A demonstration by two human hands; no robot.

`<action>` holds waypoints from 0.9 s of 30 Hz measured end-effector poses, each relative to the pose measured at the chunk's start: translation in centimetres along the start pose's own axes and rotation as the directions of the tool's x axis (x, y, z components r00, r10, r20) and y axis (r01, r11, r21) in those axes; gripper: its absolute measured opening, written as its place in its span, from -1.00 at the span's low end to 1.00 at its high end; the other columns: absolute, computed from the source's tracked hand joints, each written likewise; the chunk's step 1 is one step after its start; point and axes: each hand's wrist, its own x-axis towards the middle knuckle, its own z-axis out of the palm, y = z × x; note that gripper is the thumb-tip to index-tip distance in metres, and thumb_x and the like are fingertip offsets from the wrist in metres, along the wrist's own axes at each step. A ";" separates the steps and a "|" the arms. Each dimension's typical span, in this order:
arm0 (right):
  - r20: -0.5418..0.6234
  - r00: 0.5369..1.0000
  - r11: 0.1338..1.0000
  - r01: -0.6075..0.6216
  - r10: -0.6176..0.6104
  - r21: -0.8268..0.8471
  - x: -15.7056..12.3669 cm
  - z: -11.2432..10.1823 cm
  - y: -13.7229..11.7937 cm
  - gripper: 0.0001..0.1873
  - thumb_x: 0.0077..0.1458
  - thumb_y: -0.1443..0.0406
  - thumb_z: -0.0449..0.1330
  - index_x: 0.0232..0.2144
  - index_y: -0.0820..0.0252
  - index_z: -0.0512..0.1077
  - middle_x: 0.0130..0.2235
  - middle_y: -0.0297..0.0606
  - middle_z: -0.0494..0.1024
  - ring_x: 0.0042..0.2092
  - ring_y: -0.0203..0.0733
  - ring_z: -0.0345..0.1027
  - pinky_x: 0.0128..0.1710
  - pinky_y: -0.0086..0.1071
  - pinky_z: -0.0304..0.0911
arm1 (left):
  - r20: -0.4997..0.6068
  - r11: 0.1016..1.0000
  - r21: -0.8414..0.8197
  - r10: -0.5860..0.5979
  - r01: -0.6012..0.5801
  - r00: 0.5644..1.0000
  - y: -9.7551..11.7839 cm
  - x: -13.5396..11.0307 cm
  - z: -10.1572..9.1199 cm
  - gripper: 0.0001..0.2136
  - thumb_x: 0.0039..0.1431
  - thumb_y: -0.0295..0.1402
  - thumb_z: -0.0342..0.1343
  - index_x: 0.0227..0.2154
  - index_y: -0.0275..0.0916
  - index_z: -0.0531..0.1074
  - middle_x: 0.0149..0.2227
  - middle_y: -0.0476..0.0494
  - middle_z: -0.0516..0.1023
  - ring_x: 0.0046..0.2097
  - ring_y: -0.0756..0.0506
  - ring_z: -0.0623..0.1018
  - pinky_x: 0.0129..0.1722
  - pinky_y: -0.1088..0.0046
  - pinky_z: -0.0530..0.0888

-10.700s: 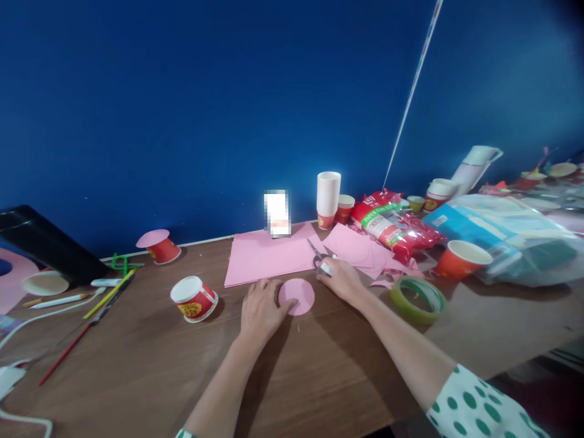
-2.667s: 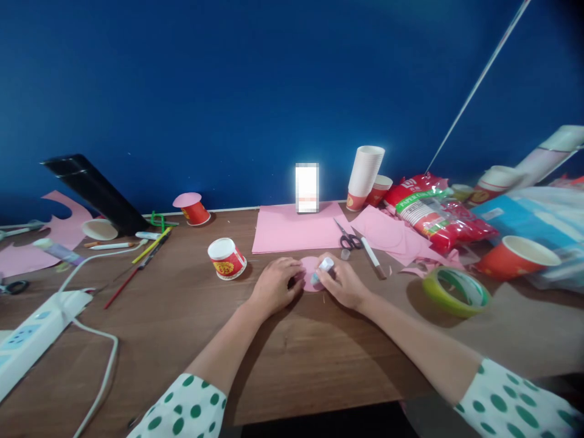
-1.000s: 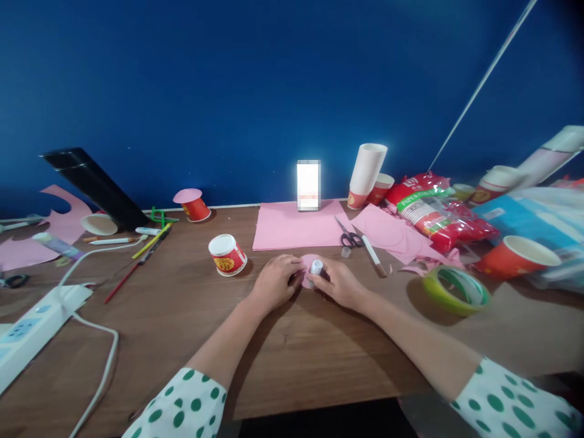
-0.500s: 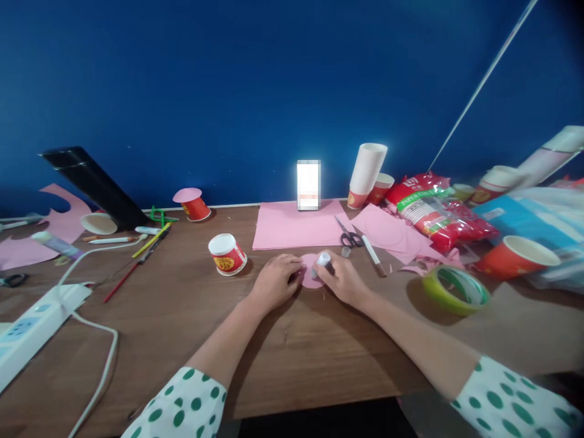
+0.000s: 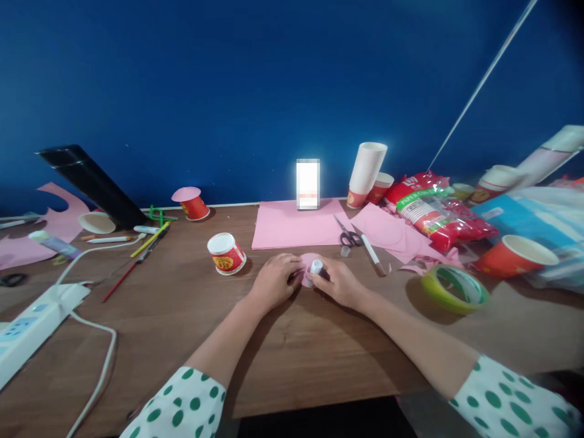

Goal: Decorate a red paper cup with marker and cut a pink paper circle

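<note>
A small pink paper circle [image 5: 309, 262] lies on the brown table [image 5: 292, 359] between my hands. My left hand [image 5: 272, 282] rests on the circle's left edge, fingers curled down onto it. My right hand [image 5: 336, 283] is closed round a small white glue stick [image 5: 315, 268], whose tip is pressed down on the circle. The stick's small clear cap [image 5: 345, 251] sits just behind my right hand. An upturned red paper cup [image 5: 225, 253] stands left of my left hand.
Pink paper sheets [image 5: 292, 230], scissors [image 5: 345, 235] and a pen [image 5: 373, 251] lie behind the hands. A green tape roll [image 5: 455, 291], red cups [image 5: 513, 256], a cup stack [image 5: 366, 170] and snack bags [image 5: 433, 214] fill the right. Pencils [image 5: 146, 243] and a white power strip [image 5: 31, 316] are at the left.
My right hand has swung the glue stick back over the circle, from its right part half a second ago toward its middle. My left hand stays on the circle's left edge.
</note>
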 end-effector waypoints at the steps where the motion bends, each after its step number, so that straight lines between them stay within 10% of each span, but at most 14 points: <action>1: 0.001 1.000 1.000 0.000 0.000 -0.004 0.0 0.0 0.0 -0.87 0.13 0.24 0.10 -0.31 0.18 0.39 -0.32 -0.26 0.50 -0.33 -0.22 0.33 -0.28 -0.43 0.22 | 0.003 1.000 -0.001 0.000 0.000 1.000 0.0 0.0 0.0 -0.76 0.11 -0.41 0.06 -0.16 -0.18 0.49 -0.08 -0.15 0.54 -0.01 -0.15 0.47 0.02 0.23 0.40; 10: -0.007 0.999 0.990 -0.044 0.043 -0.137 -0.3 -0.2 0.1 -0.83 0.05 0.28 0.12 -0.54 0.15 0.25 -0.57 -0.41 0.29 -0.51 -0.31 0.14 -0.49 -0.48 0.07 | 0.016 1.000 0.007 0.003 -0.003 1.000 0.0 0.0 -0.1 -0.77 0.13 -0.39 0.04 -0.16 -0.19 0.50 -0.06 -0.14 0.54 0.00 -0.13 0.46 0.03 0.26 0.39; 18: -0.263 0.964 0.996 -0.059 0.040 -0.064 -0.8 -0.6 0.3 -0.88 0.10 0.31 0.05 -0.49 0.17 0.27 -0.51 -0.37 0.32 -0.46 -0.29 0.20 -0.39 -0.45 0.15 | 0.023 1.000 -0.005 -0.017 0.017 1.000 -0.1 0.0 0.1 -0.77 0.12 -0.38 0.05 -0.16 -0.18 0.50 -0.08 -0.10 0.55 0.01 -0.15 0.46 0.06 0.23 0.37; 27: -0.035 0.999 0.994 -0.003 -0.001 -0.112 -0.5 -0.1 -0.2 -0.86 0.10 0.22 0.12 -0.36 0.17 0.38 -0.42 -0.28 0.48 -0.40 -0.22 0.33 -0.34 -0.41 0.21 | 0.021 1.000 -0.009 -0.001 0.001 1.000 -0.3 0.0 0.2 -0.76 0.10 -0.40 0.07 -0.15 -0.18 0.49 -0.08 -0.13 0.55 0.01 -0.15 0.46 0.06 0.22 0.38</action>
